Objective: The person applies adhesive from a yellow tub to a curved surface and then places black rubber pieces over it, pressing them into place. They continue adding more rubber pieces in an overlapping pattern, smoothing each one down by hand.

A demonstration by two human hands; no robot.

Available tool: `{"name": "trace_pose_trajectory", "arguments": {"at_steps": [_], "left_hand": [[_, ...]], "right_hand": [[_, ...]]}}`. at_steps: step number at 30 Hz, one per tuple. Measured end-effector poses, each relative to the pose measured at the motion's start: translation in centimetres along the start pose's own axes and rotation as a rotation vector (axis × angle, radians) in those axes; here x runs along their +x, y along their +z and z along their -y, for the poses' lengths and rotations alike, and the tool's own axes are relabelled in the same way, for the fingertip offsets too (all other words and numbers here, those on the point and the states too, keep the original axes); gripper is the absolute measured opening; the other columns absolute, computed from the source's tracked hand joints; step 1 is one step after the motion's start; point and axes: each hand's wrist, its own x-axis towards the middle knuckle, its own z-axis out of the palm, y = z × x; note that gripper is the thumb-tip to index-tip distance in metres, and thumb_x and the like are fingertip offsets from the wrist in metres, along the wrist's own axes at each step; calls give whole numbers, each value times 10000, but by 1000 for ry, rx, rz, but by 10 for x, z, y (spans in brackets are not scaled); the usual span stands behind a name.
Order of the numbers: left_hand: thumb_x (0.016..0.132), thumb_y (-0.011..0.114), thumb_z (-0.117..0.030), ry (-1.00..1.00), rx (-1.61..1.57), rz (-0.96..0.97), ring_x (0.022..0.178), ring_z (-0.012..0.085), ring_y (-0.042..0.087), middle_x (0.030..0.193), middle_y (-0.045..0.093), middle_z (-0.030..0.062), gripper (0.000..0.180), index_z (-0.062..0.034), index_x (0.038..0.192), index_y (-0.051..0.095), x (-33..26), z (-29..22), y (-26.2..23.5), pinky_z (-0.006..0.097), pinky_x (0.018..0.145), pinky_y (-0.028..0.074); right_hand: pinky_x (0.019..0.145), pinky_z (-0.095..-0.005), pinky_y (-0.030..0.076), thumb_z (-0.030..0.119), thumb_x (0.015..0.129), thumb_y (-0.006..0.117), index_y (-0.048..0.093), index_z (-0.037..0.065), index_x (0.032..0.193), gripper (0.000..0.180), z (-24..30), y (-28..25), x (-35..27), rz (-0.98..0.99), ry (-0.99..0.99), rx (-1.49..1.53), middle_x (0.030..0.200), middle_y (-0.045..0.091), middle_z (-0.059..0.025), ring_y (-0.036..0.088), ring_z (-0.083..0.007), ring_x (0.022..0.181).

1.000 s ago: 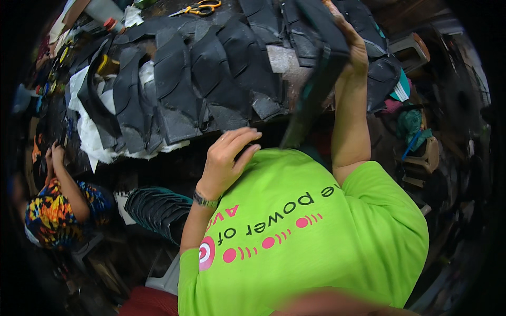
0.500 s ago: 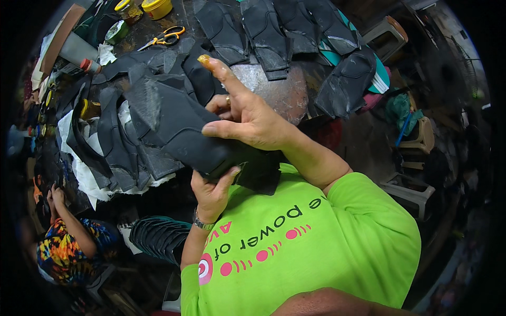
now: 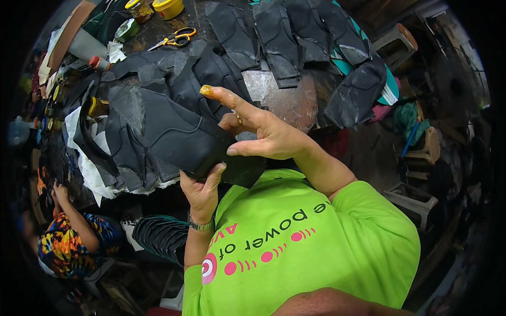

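Observation:
A black shoe upper [image 3: 176, 139] with a stitched curved seam is held over the near edge of the worktable. My left hand [image 3: 203, 192] grips its lower edge, thumb on top and the other fingers mostly hidden underneath. At its right edge is my right hand [image 3: 269, 134], with the thumb and curled fingers closed about the material. The right index finger points out to the left, its tip coated in a yellow, glue-like paste. Several similar uppers [image 3: 118, 139] lie overlapped beside and beyond the held one.
More black uppers [image 3: 276, 39] lie in a row at the far side. Orange-handled scissors [image 3: 176, 38] and yellow tubs [image 3: 167, 8] are at the far left. Plastic stools [image 3: 411, 203] stand to the right. Another person's hands [image 3: 60, 195] show at the left.
Both hands and the held upper have shifted slightly left; the right hand is lower. The upper is turned a little, and the table appears shifted slightly right and down.

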Motion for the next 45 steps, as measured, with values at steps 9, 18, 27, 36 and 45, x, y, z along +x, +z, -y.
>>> {"name": "trace_pose_trajectory", "arguments": {"at_steps": [9, 18, 27, 36, 45], "left_hand": [[821, 800, -81, 34, 362, 347, 1160, 271, 640, 1279, 610, 174, 661, 34, 1402, 505, 20, -5, 8, 356, 1011, 506], [886, 720, 63, -123, -454, -92, 901, 152, 683, 1057, 705, 71, 368, -2, 1224, 588, 17, 3, 18, 280, 825, 555], [853, 804, -136, 147, -244, -236, 1079, 249, 668, 1220, 670, 86, 481, -79, 1282, 594, -31, -7, -74, 406, 952, 552], [836, 833, -179, 27, -224, -341, 1055, 247, 669, 1220, 670, 103, 572, -8, 1313, 567, -49, -13, -81, 368, 946, 544], [809, 848, -135, 40, -244, -295, 1047, 239, 665, 1181, 674, 92, 591, 0, 1311, 566, -52, -13, -85, 378, 953, 531]], "right_hand": [[1014, -300, 450, -102, 734, 648, 233, 45, 1581, 955, 20, -44, 13, -550, -150, 264, 1574, 297, -28, 543, -143, 1134], [891, -307, 521, 1, 830, 740, 235, 111, 1596, 924, 22, -20, 1, -89, 9, -55, 1181, 574, -82, 620, -150, 977], [768, -317, 494, 330, 774, 877, 228, 171, 1605, 1066, -42, -50, 20, -443, 305, -792, 912, 607, -99, 552, -170, 798], [756, -250, 484, 31, 759, 814, 238, 182, 1603, 1033, -60, -76, 20, -486, 285, -419, 1035, 533, -71, 533, -110, 825], [860, -302, 517, 71, 796, 794, 284, 213, 1593, 956, -52, -68, 8, -571, 88, -918, 1191, 599, -126, 634, -189, 931]]}}
